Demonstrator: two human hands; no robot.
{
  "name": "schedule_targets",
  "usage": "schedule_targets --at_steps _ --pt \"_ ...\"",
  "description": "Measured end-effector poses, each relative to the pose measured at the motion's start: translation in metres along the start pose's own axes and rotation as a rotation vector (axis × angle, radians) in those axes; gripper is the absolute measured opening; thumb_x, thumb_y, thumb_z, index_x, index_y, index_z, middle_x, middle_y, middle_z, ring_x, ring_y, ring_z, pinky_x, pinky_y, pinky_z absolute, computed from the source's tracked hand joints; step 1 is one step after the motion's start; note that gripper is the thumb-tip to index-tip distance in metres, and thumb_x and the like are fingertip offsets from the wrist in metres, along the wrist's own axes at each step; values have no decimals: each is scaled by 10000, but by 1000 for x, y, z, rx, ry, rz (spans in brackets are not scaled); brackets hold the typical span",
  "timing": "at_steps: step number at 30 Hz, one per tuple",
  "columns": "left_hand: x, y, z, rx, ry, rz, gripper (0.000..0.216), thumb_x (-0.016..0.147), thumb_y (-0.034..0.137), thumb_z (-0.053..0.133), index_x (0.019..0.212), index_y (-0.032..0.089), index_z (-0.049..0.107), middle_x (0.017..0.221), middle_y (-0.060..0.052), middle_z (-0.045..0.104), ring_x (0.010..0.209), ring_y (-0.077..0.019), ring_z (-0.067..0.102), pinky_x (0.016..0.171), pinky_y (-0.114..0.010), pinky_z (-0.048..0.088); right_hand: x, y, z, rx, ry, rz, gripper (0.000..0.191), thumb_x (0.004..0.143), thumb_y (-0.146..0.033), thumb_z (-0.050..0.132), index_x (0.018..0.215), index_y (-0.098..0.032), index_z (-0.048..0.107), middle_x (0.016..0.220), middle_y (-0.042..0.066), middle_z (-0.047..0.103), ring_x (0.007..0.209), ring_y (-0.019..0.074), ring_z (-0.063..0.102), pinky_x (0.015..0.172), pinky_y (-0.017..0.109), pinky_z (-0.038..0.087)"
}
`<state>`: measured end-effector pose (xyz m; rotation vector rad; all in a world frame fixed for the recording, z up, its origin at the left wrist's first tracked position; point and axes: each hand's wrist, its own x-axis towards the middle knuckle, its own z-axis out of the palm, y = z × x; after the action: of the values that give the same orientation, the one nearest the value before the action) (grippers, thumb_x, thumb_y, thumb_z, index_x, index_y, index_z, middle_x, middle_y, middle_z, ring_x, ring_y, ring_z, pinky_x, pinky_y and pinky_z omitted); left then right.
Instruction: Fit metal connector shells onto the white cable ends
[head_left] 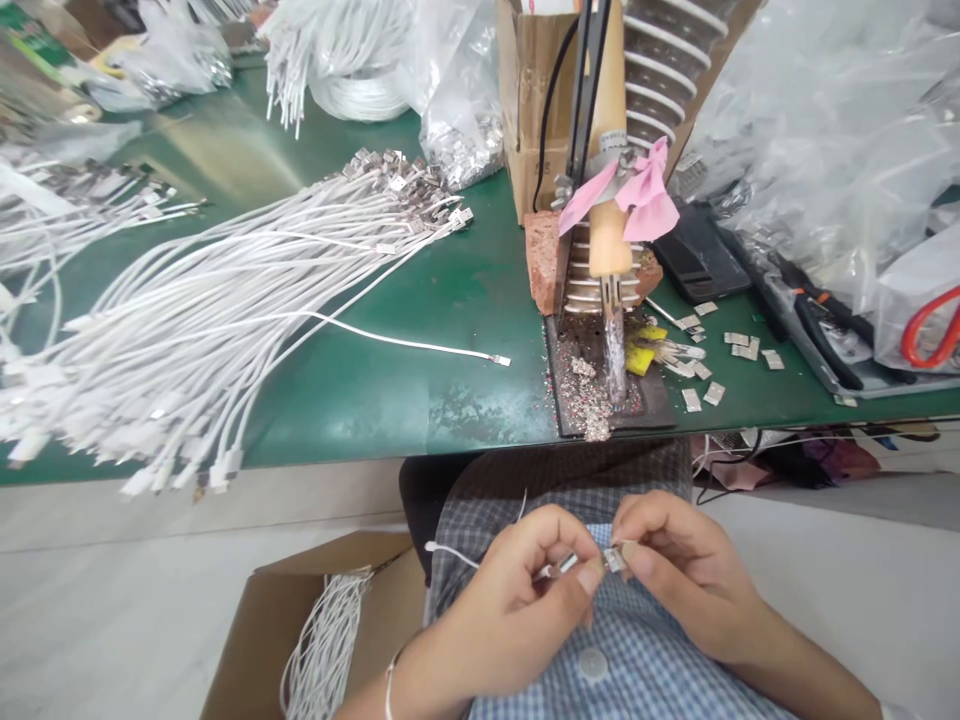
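My left hand (517, 590) pinches the metal plug end of a thin white cable (450, 553) over my lap, below the table edge. My right hand (675, 575) pinches a small silver metal shell (615, 560) right against that plug end. The two hands' fingertips nearly touch. The cable trails off leftward from my left hand. A single white cable (420, 346) with a metal tip lies alone on the green table (450, 290).
A large heap of white cables (187, 330) covers the table's left. A wooden-handled soldering iron (611, 250) stands in a stand over solder debris. Loose metal shells (720, 355), pliers (825, 320), red scissors (930, 330) and plastic bags lie right. A cardboard box (315, 630) of cables sits low left.
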<state>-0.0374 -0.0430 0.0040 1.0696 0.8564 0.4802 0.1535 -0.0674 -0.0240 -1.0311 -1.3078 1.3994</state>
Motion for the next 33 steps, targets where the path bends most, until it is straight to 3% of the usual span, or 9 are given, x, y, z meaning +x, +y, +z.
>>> schedule_targets --at_steps 10,13,16,18,21,25,29,33 --pt "0 2 0 52 -24 23 184 950 332 484 846 180 478 647 33 482 544 -88 429 501 -205 332 0 3 -2 -15 -24 -11 100 973 -338 528 938 -266 589 745 -12 567 615 117 518 567 238 424" --pt "2 2 0 202 -37 41 56 900 181 481 846 184 494 676 36 502 546 -83 405 509 -205 319 3 -1 -5 -110 -24 -87 90 960 -332 539 930 -260 585 759 -2 543 645 136 519 557 249 420" --pt "5 2 -1 441 -68 60 162 789 39 471 843 190 492 732 33 559 607 -95 465 560 -211 338 9 -7 -5 -282 -55 -232 145 919 -362 589 1009 -248 597 779 11 546 676 156 525 549 261 422" --pt "6 1 -1 579 -77 76 155 764 47 493 810 191 457 736 29 554 628 -110 482 570 -224 335 13 -11 -3 -379 -135 -317 177 911 -355 595 1041 -234 589 755 9 586 645 154 532 563 277 431" --pt "7 0 0 678 -88 93 130 789 107 523 783 194 427 702 34 523 590 -113 463 544 -235 314 15 -14 1 -424 -212 -364 67 912 -231 546 972 -232 578 711 -3 626 594 144 542 589 289 444" --pt "4 1 -2 639 -69 129 88 851 102 478 835 187 495 695 41 539 601 -99 485 568 -219 345 12 -12 -1 -261 -91 -296 164 873 -122 523 956 -256 570 714 -8 584 603 140 533 556 260 443" --pt "1 6 -6 590 -17 207 104 905 165 494 803 176 514 639 52 483 558 -81 440 532 -206 334 8 -12 -5 -123 2 -203 71 929 -233 528 933 -267 591 725 -3 561 602 138 505 518 244 418" --pt "-1 6 -8 567 -4 247 116 955 247 486 887 174 545 674 30 556 552 -85 476 517 -209 351 4 -10 -4 -58 37 -143 69 944 -286 549 921 -268 611 681 -17 578 569 126 512 512 233 430"
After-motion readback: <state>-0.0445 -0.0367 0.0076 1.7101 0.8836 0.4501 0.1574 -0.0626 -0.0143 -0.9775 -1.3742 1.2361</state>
